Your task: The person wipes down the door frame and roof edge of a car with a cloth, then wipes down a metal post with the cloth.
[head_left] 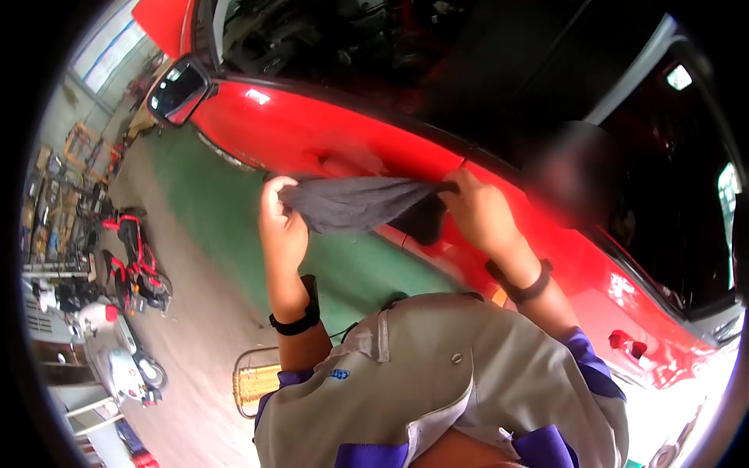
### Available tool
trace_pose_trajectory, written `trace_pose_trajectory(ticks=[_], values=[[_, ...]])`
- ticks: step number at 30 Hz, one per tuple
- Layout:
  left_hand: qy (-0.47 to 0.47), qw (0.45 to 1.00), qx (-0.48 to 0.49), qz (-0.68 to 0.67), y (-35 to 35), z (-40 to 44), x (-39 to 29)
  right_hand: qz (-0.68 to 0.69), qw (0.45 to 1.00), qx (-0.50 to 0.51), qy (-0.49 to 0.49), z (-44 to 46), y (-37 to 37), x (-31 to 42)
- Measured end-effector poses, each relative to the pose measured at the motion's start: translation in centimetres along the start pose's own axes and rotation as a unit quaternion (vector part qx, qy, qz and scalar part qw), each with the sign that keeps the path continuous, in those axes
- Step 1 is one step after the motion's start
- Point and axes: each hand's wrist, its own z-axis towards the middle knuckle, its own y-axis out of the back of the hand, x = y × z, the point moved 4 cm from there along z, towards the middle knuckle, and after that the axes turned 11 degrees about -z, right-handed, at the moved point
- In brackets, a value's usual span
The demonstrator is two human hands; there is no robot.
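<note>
Dark grey cloth (359, 204) is being held out sideways between two bare hands, in front of the wearer's shirt (421, 347). Its left end is being gripped by the left hand (282, 207), whose fingers are being seen curled shut upon the fabric. Its opposite end is being pinched by the right hand (476, 209), with thumb and fingers brought together on the material and no clear gap being shown. Between the two grips the cloth is being spread broad, with long folds being displayed across it and a darker portion being let hang just left of the right grip. A dark wristband (312, 306) is being worn on the arm below the left grip; a second band (521, 282) is being worn below the right grip. Beyond both grips, the flank of a red car (312, 129) is being presented; whether it is being touched by the cloth cannot be told. The car's side mirror (179, 92) is being noted beyond and left of the left grip. Green flooring (211, 187) is being exposed left of that same grip; farther left, a red motorbike (139, 249) is being observed. A yellow seat (257, 384) is being partly hidden by the shirt, nearer the wearer than the left grip.
</note>
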Motion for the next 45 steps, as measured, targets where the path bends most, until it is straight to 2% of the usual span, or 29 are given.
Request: trace_pose_trajectory(ticks=[2,3,4,6,8,9,10,12,13,14,16,17,18,20,22,23,26,27,30,31,33,34,35,38,42,43,45], values=[[-0.041,0.989,0.047,-0.137,-2.3,1.1,0.0,0.106,0.991,-0.069,-0.035,-1.0,1.9,-1.2],[-0.044,0.946,0.08,-0.311,-5.0,1.5,-1.4,0.194,0.975,-0.07,-0.08,-1.4,2.7,-1.7],[-0.044,0.916,0.131,-0.375,-6.8,1.6,-2.1,0.243,0.961,-0.075,-0.113,-1.7,3.0,-2.4],[0.081,0.827,0.15,-0.535,-10.1,2.3,-0.9,0.266,0.951,-0.1,-0.119,-2.1,4.5,-2.3],[0.208,0.761,0.095,-0.607,-12.2,3.0,1.2,0.218,0.964,-0.107,-0.108,-3.0,4.5,-3.2],[0.255,0.756,0.048,-0.602,-13.2,3.8,2.8,0.194,0.969,-0.112,-0.102,-3.3,4.6,-3.7],[0.247,0.828,0.009,-0.504,-14.3,4.5,2.5,0.199,0.967,-0.097,-0.13,-3.2,5.0,-4.2],[0.099,0.905,0.1,-0.401,-17.7,5.9,-1.9,0.209,0.957,-0.063,-0.191,-3.1,6.6,-5.2],[0.041,0.924,0.137,-0.356,-19.1,6.1,-4.2,0.225,0.951,-0.12,-0.178,-2.7,7.6,-5.4],[-0.124,0.965,0.182,-0.144,-19.9,7.0,-4.9,0.226,0.945,-0.162,-0.173,-2.3,8.8,-5.7],[-0.273,0.926,0.245,0.087,-21.9,6.6,-6.8,0.323,0.901,-0.239,-0.163,-1.6,11.0,-4.3],[-0.287,0.907,0.261,0.161,-22.8,5.6,-7.0,0.166,0.946,-0.254,-0.11,-1.5,12.1,-3.6],[-0.295,0.895,0.268,0.2,-23.3,4.7,-6.5,0.052,0.957,-0.281,-0.051,-1.7,12.0,-2.7],[-0.343,0.869,0.235,0.267,-24.2,2.4,-4.0,-0.091,0.953,-0.289,-0.004,-2.3,10.2,-1.2],[-0.277,0.853,0.253,0.362,-24.4,0.6,1.9,-0.206,0.951,-0.232,0.01,-2.5,6.9,-1.6],[-0.356,0.838,0.261,0.323,-23.9,-0.1,3.8,-0.278,0.933,-0.229,0.018,-2.7,5.3,-2.1],[-0.339,0.86,0.246,0.293,-22.6,-0.8,6.4,-0.281,0.934,-0.218,0.027,-3.4,3.8,-2.9],[-0.382,0.842,0.252,0.283,-22.9,-0.4,4.7,-0.284,0.935,-0.21,0.027,-3.6,3.7,-3.2],[-0.377,0.836,0.273,0.291,-23.6,0.8,2.9,-0.27,0.938,-0.209,0.051,-3.2,4.6,-3.8],[-0.393,0.811,0.306,0.307,-24.2,1.9,1.6,-0.268,0.941,-0.2,0.046,-2.9,5.7,-3.5],[-0.442,0.797,0.271,0.31,-25.3,3.8,-1.2,-0.262,0.939,-0.223,0.027,-1.8,7.8,-2.9],[-0.399,0.816,0.278,0.313,-26.0,4.5,-2.8,-0.258,0.935,-0.243,0.014,-1.1,9.1,-2.6],[-0.401,0.801,0.287,0.34,-26.4,5.2,-3.6,-0.26,0.927,-0.269,0.005,-0.5,10.4,-2.3],[-0.344,0.84,0.3,0.293,-28.7,5.8,-6.7,-0.244,0.91,-0.336,0.004,0.6,13.2,-2.1],[-0.384,0.832,0.256,0.308,-28.8,4.4,-4.3,-0.258,0.9,-0.35,0.011,-0.1,12.2,-2.6],[-0.349,0.836,0.259,0.334,-28.9,4.2,-3.6,-0.257,0.903,-0.345,0.002,-0.5,11.5,-2.9],[-0.377,0.832,0.246,0.325,-28.6,3.1,-3.4,-0.252,0.908,-0.333,-0.009,-1.3,10.1,-3.3]])
